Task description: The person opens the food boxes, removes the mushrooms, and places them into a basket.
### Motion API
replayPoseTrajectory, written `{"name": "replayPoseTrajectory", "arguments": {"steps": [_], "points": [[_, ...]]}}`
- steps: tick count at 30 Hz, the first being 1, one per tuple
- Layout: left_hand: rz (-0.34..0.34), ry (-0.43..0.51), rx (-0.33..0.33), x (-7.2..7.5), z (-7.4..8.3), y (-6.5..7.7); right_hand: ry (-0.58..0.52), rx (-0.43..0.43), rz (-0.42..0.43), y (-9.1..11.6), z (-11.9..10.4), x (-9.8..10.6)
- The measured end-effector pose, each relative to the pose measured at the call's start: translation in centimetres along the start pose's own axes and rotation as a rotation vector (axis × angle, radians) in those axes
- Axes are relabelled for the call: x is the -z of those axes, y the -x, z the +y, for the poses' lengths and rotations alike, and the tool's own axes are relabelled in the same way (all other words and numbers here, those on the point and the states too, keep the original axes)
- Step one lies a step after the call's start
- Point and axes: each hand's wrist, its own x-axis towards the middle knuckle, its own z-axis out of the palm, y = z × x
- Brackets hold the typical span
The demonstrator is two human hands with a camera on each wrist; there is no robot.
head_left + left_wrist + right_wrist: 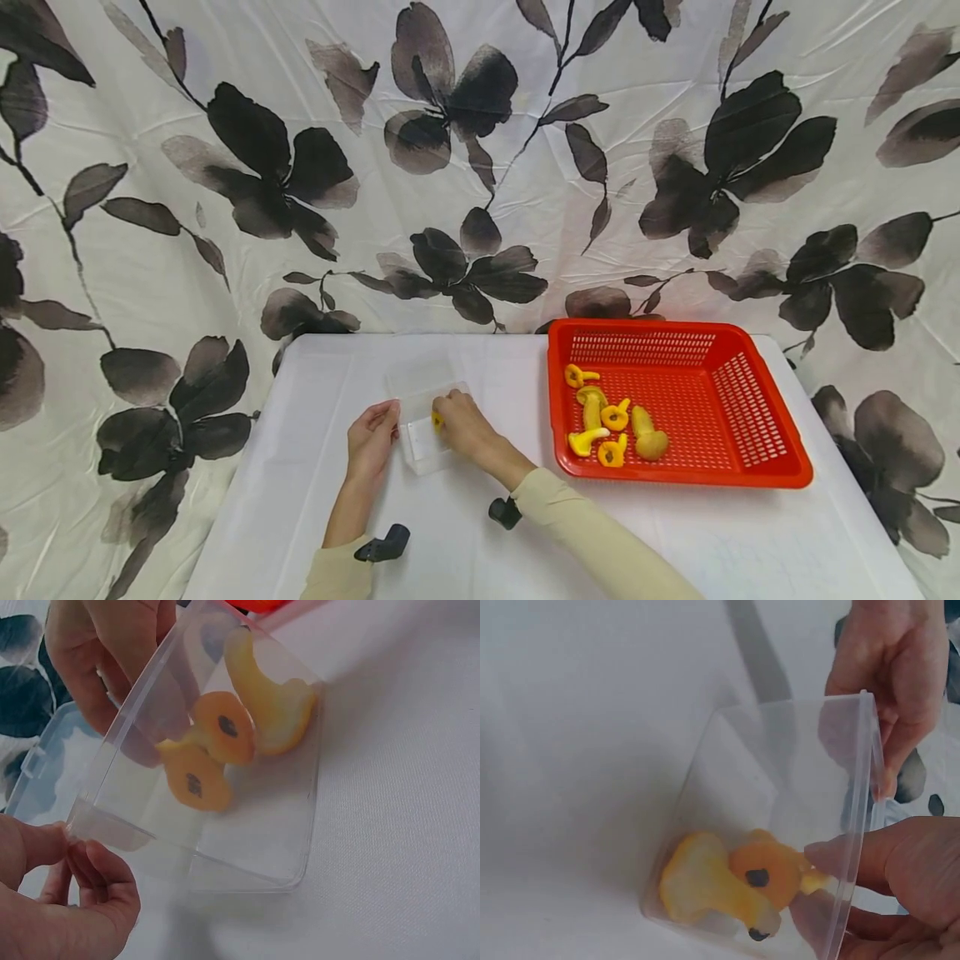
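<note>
A clear plastic box (429, 463) stands on the white table with its opening tilted away from me. My left hand (372, 440) pinches the box's rim at its left side. My right hand (467, 423) reaches into the opening, its thumb and fingertips pinching the stem of an orange-yellow mushroom (769, 862) with a dark spot. Beside it in the box lies another yellow mushroom (697, 879), curved and paler. Through the wall in the left wrist view, two orange shapes with dark marks appear; whether one is a reflection I cannot tell.
To the right, a red perforated basket (720, 400) holds several yellow mushrooms (615, 415) and brownish ones (649, 433) on its left side. Behind the box lies a clear lid (56, 769). A flower-patterned cloth (465, 100) hangs behind the white table (315, 375).
</note>
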Motion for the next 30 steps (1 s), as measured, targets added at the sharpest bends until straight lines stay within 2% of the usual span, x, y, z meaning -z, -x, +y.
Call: {"name": "replayPoseTrajectory", "arguments": {"steps": [7,11,18,26,30], "points": [[-0.006,0.026,-0.006,0.0,0.3,0.2,0.062,0.056,0.049,-0.3,0.1,-0.5],[-0.005,0.027,-0.01,0.0,0.4,0.3,0.045,0.07,0.043,-0.3,0.3,-0.6],[-0.007,-0.029,-0.007,0.3,0.5,0.4,-0.102,0.062,0.023,0.0,0.4,0.0],[-0.004,-0.047,-0.006,0.0,0.7,0.2,-0.288,0.09,0.051,0.1,1.0,2.0],[-0.012,-0.058,0.0,0.1,0.7,0.2,-0.352,0.052,0.039,0.1,1.4,2.9]]}}
